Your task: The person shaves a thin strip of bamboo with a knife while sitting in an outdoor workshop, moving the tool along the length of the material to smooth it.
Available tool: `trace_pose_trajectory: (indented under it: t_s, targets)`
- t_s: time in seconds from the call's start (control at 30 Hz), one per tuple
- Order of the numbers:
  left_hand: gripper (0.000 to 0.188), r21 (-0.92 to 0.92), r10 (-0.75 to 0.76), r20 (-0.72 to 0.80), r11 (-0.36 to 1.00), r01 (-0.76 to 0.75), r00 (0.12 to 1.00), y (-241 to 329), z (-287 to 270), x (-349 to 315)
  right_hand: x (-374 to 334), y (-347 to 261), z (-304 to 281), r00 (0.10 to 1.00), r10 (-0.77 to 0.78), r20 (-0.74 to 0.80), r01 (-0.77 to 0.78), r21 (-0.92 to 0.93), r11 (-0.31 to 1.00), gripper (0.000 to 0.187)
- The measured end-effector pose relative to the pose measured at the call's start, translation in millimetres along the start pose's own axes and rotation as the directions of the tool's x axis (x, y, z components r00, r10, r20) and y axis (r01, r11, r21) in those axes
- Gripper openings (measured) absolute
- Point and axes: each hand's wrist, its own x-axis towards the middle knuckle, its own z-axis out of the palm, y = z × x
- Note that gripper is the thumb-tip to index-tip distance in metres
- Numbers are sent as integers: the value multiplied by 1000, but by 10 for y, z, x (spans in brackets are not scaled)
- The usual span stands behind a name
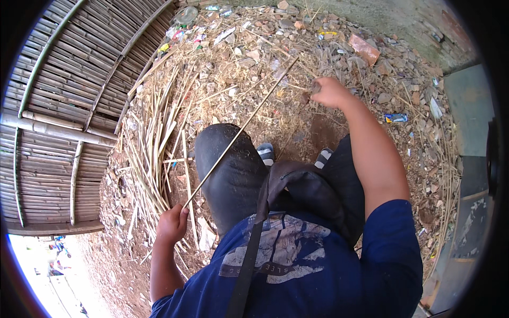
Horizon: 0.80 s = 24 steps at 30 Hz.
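Note:
My left hand [172, 224] is closed around the lower end of a long, thin bamboo strip [241, 130]. The strip slants up and to the right, passing over my left knee, and its far end hangs above the littered ground. My right hand [330, 93] is stretched forward, fingers curled, a little to the right of the strip's far end and apart from it. Something small and dark shows at those fingertips, too unclear to name. On the ground left of my knees lies a loose pile of split bamboo strips [154, 146].
A bamboo slat wall [69, 69] rises on the left. Rubble and litter cover the ground ahead, with a broken brick [364, 49] and a blue wrapper [395, 117]. A concrete wall [387, 24] stands at the back, grey panels [469, 114] at the right.

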Motion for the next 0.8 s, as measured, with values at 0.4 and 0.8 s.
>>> trace_pose_trajectory:
  t_s: [0.4,0.8]
  targets:
    - [31,56,36,-38,998,-34,999,-255,11,-9,73,53,166,997,63,40,-61,-33,998,43]
    - [32,-6,-77,-59,997,77,995,-503,168,-215,254,866,74,896,341,-285,-244,327,913,48]
